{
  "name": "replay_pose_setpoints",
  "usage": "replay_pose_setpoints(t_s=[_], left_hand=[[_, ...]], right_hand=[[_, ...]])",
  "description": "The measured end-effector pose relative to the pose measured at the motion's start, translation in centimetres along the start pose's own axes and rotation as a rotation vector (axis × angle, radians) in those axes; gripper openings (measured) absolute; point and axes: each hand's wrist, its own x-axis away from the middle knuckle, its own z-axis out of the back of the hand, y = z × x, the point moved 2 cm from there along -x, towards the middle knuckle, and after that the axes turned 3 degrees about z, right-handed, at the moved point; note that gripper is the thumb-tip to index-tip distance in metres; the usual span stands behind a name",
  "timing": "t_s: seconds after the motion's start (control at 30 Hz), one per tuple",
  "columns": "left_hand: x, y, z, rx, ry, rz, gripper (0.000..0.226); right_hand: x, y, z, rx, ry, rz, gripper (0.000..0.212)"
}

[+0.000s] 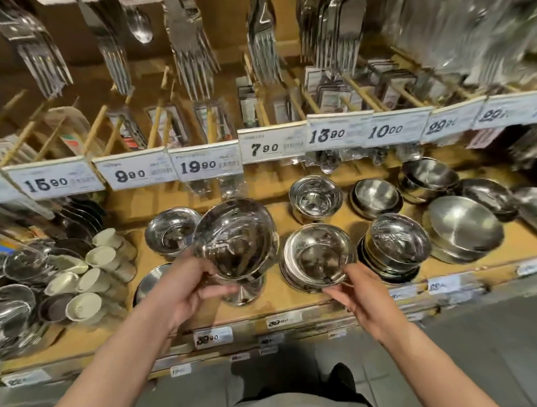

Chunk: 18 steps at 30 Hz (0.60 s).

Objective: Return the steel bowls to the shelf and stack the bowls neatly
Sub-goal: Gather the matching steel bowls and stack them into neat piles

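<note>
My left hand (184, 287) grips a large shiny steel bowl (235, 238) by its near rim, tilted with its inside facing me, above another steel bowl (245, 292) standing on the wooden shelf (292, 214). My right hand (357, 291) pinches the near rim of the top bowl of a low stack of steel bowls (317, 256) just to the right. More steel bowl stacks sit around them: one behind my left hand (170, 230), one at the back centre (316, 196), one to the right (396, 245).
Brushed steel bowls (465, 228) and dishes fill the shelf's right end. Small cream cups (100, 266) and steel dishes (13, 300) crowd the left. Price tags (136, 173) line an upper rack, with hanging forks (193, 52) above. A grey floor lies below the shelf edge.
</note>
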Motion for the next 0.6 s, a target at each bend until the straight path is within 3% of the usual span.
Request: replay_pose_setpoints(t_s=[0.33,0.47,0.6], left_hand=[[1.0,-2.9,2.2,0.000,0.164,-0.008,0.062],[1.8,-3.2,3.0,0.027,0.203,-0.037,0.067],[2.3,-3.7,3.4,0.012,0.264,-0.050,0.052]], right_hand=[[-2.1,0.8,0.9,0.186,0.169,-0.010,0.013],[-2.6,0.9,0.3,0.256,0.163,-0.005,0.024],[-2.7,1.0,0.2,0.369,0.167,0.057,0.031]])
